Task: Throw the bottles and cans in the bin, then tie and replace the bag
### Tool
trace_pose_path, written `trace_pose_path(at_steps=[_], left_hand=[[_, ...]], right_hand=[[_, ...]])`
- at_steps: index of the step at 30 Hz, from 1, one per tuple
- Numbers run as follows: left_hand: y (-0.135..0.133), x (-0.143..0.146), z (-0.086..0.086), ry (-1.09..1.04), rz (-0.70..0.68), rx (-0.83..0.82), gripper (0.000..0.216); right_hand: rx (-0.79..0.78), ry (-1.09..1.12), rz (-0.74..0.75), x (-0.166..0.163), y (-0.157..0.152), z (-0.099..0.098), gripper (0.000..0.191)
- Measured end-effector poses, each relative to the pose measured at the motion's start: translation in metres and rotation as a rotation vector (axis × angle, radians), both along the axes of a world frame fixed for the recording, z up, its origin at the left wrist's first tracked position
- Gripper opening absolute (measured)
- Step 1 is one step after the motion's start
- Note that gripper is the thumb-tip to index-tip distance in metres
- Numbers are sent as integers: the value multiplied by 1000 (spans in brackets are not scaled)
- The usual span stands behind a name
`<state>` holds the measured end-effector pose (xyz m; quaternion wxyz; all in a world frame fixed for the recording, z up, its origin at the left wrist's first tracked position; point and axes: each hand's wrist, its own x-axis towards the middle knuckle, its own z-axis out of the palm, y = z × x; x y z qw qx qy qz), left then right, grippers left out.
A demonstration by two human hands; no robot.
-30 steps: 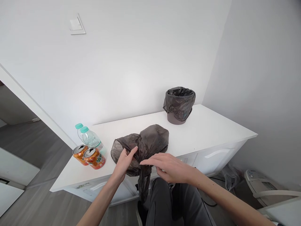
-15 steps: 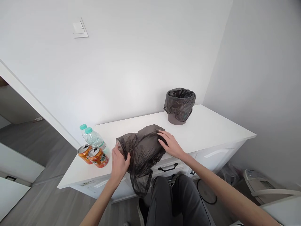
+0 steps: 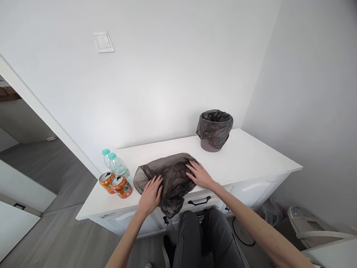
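A dark, see-through garbage bag (image 3: 170,167) lies crumpled on the white cabinet top (image 3: 245,156), its lower part drooping over the front edge. My left hand (image 3: 150,195) rests on the bag's near left side with fingers stretched out. On the bag's right side lies my right hand (image 3: 199,175), fingers also extended and spread. Neither hand grips the plastic visibly. Left of the bag stand two orange drink cans (image 3: 122,187) with opened tops, and behind them two clear plastic bottles (image 3: 118,165) with teal caps.
A small trash bin (image 3: 211,145) lined with a dark bag stands at the back right of the cabinet, near the wall. Black drawer handles (image 3: 199,201) stick out at the front. A light switch (image 3: 104,41) is on the wall.
My left hand has let go of the bag's left edge and moved right, flattening onto the plastic. The bag's left side spreads wider, and its hanging end has risen. My right hand stays on it.
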<state>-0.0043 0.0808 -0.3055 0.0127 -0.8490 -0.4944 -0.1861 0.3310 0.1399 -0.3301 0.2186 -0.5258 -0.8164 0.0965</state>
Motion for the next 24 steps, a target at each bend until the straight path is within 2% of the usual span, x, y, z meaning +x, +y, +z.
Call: trace_pose_path(at_steps=[3,9,24], left_hand=[[-4,4,2,-41,8,-30,50],[-5,10,6,-123,31,-74,49],[-1,11,10,-94,43,-57,47]], right_hand=[[23,-11,0,2,0,-6,68],[11,1,-3,6,0,-6,68],[9,14,-9,4,1,-3,68]])
